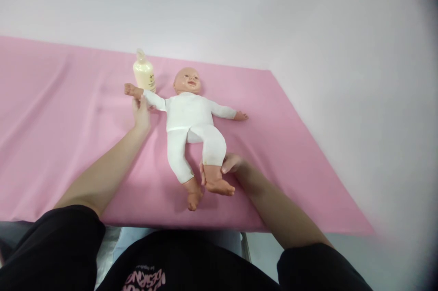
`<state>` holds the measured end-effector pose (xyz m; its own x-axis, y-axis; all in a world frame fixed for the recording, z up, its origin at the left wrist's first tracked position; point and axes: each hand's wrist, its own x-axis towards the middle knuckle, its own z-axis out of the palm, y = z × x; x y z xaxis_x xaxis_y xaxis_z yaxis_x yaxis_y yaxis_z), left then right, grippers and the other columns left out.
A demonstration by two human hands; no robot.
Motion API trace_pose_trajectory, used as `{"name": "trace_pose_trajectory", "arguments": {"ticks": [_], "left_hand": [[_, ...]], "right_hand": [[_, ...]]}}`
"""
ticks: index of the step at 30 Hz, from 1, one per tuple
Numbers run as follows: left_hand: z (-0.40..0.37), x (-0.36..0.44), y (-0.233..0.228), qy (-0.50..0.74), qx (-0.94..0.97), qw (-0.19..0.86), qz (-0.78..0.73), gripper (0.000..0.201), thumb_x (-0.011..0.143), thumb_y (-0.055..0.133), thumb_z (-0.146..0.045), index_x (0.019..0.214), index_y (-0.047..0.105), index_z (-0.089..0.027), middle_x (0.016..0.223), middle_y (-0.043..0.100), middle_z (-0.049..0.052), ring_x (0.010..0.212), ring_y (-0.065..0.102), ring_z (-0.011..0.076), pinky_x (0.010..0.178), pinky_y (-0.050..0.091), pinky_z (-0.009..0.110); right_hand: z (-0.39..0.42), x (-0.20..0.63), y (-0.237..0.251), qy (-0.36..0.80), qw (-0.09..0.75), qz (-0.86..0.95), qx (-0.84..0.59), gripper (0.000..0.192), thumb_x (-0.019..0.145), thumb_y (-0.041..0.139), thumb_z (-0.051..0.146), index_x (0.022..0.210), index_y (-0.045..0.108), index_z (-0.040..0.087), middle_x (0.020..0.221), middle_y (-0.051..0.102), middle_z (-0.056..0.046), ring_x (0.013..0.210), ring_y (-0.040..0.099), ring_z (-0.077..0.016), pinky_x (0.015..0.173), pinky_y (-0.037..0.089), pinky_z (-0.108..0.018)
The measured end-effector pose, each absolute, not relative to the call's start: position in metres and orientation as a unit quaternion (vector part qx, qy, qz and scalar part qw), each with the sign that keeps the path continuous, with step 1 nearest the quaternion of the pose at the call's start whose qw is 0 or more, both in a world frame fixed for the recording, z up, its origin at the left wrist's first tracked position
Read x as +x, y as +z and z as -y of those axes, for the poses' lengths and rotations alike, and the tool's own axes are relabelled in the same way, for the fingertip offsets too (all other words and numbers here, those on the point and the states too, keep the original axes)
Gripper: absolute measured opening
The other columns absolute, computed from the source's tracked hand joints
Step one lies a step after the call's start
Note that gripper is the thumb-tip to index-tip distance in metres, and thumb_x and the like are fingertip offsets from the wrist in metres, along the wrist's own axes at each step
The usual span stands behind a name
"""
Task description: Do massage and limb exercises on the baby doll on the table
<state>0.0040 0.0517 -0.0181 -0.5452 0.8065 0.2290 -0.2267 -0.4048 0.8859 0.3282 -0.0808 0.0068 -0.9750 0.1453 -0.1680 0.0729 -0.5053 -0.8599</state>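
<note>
A baby doll (190,111) with a white cloth body lies on its back, head away from me. My left hand (141,111) is closed around the doll's arm on the left, near the wrist, and that arm is raised a little. My right hand (231,163) grips the doll's leg on the right just above the foot, with fingers partly hidden behind the ankle. The other leg rests on the pink cover, bent slightly. Beside the doll's head and behind its raised arm stands a pale yellow pump bottle (143,74).
A pink sheet (85,154) covers the table, with soft creases on the left. White walls (342,54) run along the back and right. The table's front edge is close to my body.
</note>
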Motion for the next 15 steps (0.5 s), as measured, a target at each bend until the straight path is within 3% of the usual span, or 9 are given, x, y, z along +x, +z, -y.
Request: {"name": "trace_pose_trajectory", "arguments": {"ticks": [4, 7, 11, 15], "left_hand": [[-0.0565, -0.0018, -0.0196, 0.767, 0.237, 0.379, -0.46, 0.04, 0.092, 0.062, -0.064, 0.096, 0.05, -0.026, 0.079, 0.056, -0.002, 0.071, 0.063, 0.0104, 0.07, 0.058, 0.023], [-0.0566, -0.0008, -0.0175, 0.765, 0.239, 0.382, -0.459, 0.04, 0.093, 0.061, -0.064, 0.095, 0.048, -0.027, 0.074, 0.052, -0.004, 0.067, 0.061, 0.0094, 0.068, 0.057, 0.021], [-0.0534, 0.0031, -0.0141, 0.764, 0.233, 0.387, -0.46, 0.038, 0.093, 0.063, -0.062, 0.099, 0.049, -0.027, 0.083, 0.058, -0.002, 0.076, 0.065, 0.0102, 0.068, 0.057, 0.021], [-0.0495, 0.0056, -0.0152, 0.762, 0.304, 0.349, -0.452, 0.044, 0.093, 0.06, -0.066, 0.108, 0.052, -0.026, 0.111, 0.064, 0.003, 0.099, 0.068, 0.0121, 0.074, 0.057, 0.025]], "right_hand": [[0.0782, 0.3242, 0.014, 0.84, -0.061, 0.536, -0.061, 0.058, 0.073, 0.08, 0.036, 0.121, 0.058, 0.011, 0.117, 0.074, -0.021, 0.113, 0.071, -0.0306, 0.091, 0.057, -0.037], [0.0775, 0.3221, 0.0164, 0.837, -0.065, 0.542, -0.05, 0.054, 0.076, 0.079, 0.03, 0.122, 0.057, 0.012, 0.119, 0.074, -0.02, 0.117, 0.07, -0.0296, 0.097, 0.056, -0.038], [0.0772, 0.3226, 0.0173, 0.836, -0.067, 0.543, -0.048, 0.055, 0.079, 0.079, 0.034, 0.123, 0.055, 0.012, 0.119, 0.074, -0.021, 0.119, 0.069, -0.03, 0.1, 0.054, -0.04], [0.0741, 0.3263, 0.0154, 0.847, -0.066, 0.526, -0.033, 0.061, 0.074, 0.083, 0.038, 0.121, 0.055, 0.012, 0.112, 0.075, -0.021, 0.107, 0.074, -0.0301, 0.092, 0.056, -0.04]]}}
